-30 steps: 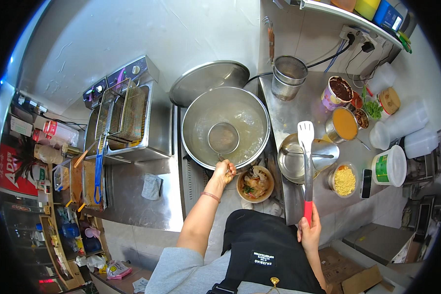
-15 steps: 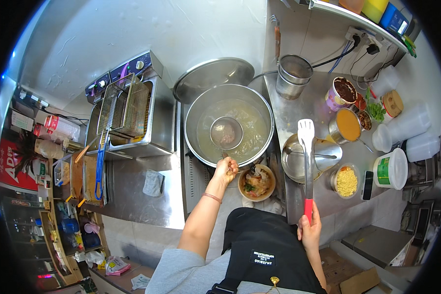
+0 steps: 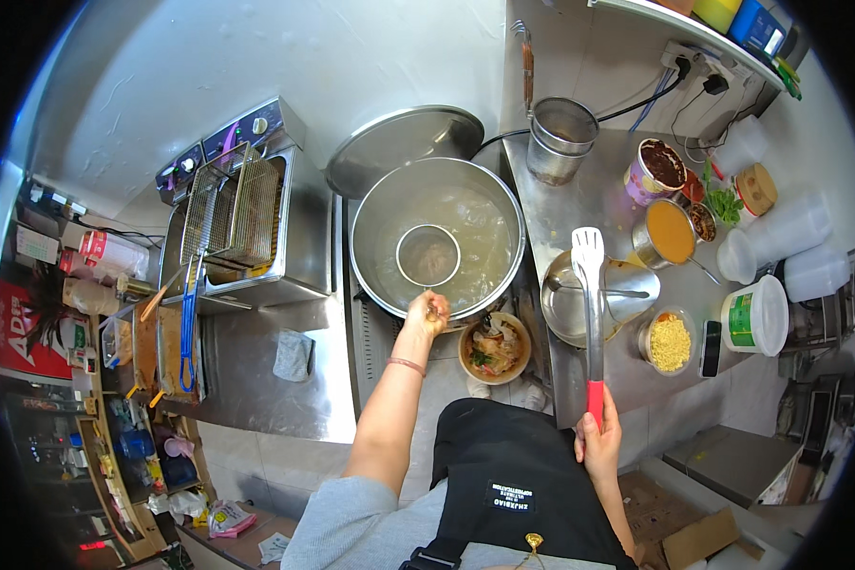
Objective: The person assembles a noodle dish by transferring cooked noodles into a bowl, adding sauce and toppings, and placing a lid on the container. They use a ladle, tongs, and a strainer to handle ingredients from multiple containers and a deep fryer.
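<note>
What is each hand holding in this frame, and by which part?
The left hand grips the round strainer by its handle; the right hand holds the tongs by their red grip.

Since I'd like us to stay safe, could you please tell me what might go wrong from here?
The left hand grips the strainer by the large pot's near rim, so splashed liquid could reach it. The food bowl sits close to that rim and might catch drips.

1 grey cloth (image 3: pixel 294 355) lies near the fryer (image 3: pixel 302 233); 1 black phone (image 3: pixel 710 349) lies beside a white tub (image 3: pixel 756 317).
</note>
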A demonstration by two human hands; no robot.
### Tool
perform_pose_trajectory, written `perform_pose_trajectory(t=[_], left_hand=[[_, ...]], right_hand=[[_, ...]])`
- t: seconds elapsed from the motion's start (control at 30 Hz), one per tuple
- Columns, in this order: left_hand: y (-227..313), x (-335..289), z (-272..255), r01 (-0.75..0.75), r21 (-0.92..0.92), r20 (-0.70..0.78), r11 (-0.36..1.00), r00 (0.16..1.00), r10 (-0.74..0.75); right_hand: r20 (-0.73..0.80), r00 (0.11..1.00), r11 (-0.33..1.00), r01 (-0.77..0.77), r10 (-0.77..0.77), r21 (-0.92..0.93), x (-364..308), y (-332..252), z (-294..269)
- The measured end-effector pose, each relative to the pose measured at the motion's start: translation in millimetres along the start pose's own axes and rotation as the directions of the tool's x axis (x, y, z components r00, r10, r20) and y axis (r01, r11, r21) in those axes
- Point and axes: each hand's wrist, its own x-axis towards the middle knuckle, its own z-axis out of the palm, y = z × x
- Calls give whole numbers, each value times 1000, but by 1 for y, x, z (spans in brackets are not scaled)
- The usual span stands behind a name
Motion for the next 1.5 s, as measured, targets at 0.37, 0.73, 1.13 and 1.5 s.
perform_pose_trajectory(t=[0.37, 0.73, 1.13, 1.5], left_hand=[[8, -5, -7, 133, -192, 104, 972, 988, -115], [-4, -5, -4, 49, 35, -1, 998, 999, -49], [-22, -10, -6, -24, 288, -5, 957, 1000, 27], [-17, -30, -15, -42, 421, 24, 906, 999, 35]], right_hand=[[47, 999, 1000, -22, 23, -12, 3, -4, 2], [36, 999, 998, -25, 27, -62, 0, -5, 0], [37, 999, 999, -13, 15, -50, 5, -2, -3], [30, 998, 995, -59, 61, -85, 9, -3, -3]])
